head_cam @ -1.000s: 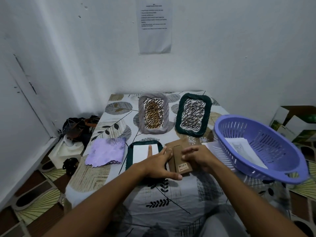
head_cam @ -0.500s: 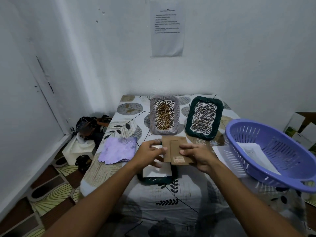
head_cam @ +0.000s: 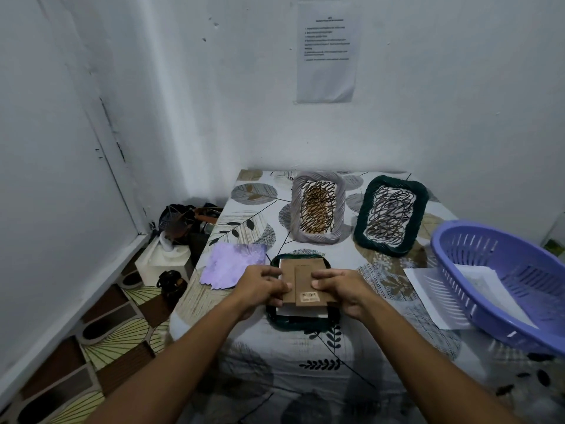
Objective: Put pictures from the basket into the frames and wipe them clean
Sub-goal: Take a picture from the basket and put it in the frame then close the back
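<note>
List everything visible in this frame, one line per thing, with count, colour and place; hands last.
backing board: 1, brown, over the near frame
near frame: 1, dark green, face down, table centre
finished frames: 2, grey and dark green, far side
cloth: 1, lilac, left of near frame
basket: 1, purple, right edge, paper inside
loose sheet: 1, white, under basket
wall notice: 1, white
left hand, right hand: hold the board's sides

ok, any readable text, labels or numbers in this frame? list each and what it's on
Nothing here can be quoted.
White printed sheet taped to the wall: a heading and numbered lines, too small and blurred to read.
Small barcode sticker on the brown cardboard frame backing: bars visible, digits unreadable.
White paper sheet in the purple plastic basket: faint print, unreadable.
</note>
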`<state>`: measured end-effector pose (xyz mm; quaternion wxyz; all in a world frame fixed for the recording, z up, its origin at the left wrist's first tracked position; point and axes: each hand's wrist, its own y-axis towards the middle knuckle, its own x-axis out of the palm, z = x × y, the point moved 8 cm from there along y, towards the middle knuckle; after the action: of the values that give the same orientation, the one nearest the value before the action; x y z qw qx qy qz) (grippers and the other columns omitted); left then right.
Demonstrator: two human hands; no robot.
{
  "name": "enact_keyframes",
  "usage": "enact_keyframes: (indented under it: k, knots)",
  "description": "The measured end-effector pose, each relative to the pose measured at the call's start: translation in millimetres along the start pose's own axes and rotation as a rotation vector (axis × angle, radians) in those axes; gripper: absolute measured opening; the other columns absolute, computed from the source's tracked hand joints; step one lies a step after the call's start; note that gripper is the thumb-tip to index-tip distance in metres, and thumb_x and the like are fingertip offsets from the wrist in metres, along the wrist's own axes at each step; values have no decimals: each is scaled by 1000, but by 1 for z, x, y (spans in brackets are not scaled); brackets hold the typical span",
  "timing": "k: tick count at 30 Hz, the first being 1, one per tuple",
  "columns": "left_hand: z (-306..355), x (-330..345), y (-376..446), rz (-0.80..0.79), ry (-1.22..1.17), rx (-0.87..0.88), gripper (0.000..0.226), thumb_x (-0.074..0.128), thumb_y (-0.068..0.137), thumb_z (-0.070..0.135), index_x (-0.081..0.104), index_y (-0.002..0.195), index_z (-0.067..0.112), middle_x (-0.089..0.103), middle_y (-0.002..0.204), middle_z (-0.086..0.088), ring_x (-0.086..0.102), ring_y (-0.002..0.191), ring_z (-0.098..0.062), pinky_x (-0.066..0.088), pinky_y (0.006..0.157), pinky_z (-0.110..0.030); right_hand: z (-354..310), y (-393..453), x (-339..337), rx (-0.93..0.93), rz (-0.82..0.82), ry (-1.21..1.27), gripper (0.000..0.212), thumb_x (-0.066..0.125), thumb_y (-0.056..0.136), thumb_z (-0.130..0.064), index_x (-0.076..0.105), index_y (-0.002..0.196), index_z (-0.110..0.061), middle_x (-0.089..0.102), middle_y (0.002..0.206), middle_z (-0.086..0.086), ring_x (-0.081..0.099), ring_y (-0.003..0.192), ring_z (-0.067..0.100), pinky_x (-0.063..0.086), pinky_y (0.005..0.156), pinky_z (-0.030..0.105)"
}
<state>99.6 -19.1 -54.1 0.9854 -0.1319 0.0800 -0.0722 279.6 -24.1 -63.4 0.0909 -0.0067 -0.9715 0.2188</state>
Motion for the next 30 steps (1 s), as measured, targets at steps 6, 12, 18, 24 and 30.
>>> enact_keyframes:
  k: [6, 12, 18, 24, 30]
  knots:
    - [-1, -3, 2, -7, -5, -7, 48, 73, 78, -5, 52, 121, -7, 66, 82, -17, 64, 58, -21, 52, 48, -22, 2, 1, 5, 14, -14, -4, 30, 64, 74, 19, 69, 99, 1, 70, 91, 18, 68, 79, 29, 58, 60, 31]
    - [-2, -6, 6, -9, 15, -13, 50, 73, 78, -5, 51, 123, -8, 66, 89, -22, 65, 60, -22, 52, 48, -22, 3, 1, 8, 25, -12, 4, 31, 63, 75, 19, 68, 100, 2, 69, 90, 18, 67, 77, 29, 60, 60, 31]
    - [8, -17, 12, 138, 375, 211, 34, 75, 80, 13, 64, 111, 5, 69, 78, -6, 63, 67, -16, 50, 60, -25, 2, 1, 6, 36, -15, -2, 30, 63, 76, 18, 68, 101, 2, 68, 90, 16, 67, 77, 28, 58, 55, 29]
    - [19, -16, 8, 44, 962, 581, 63, 47, 68, 54, 69, 115, 18, 67, 117, 2, 51, 113, -18, 43, 95, -39, 3, 4, 1, 46, -12, 9, 33, 64, 76, 17, 68, 105, 1, 69, 97, 19, 67, 79, 28, 55, 51, 26]
    - [1, 1, 6, -253, 1244, 501, 79, 46, 80, 73, 33, 148, 33, 23, 156, 15, 2, 148, -18, -8, 114, -58, 2, 6, 1, 51, -26, 34, 32, 64, 76, 17, 68, 103, 1, 69, 94, 19, 69, 76, 26, 56, 51, 26]
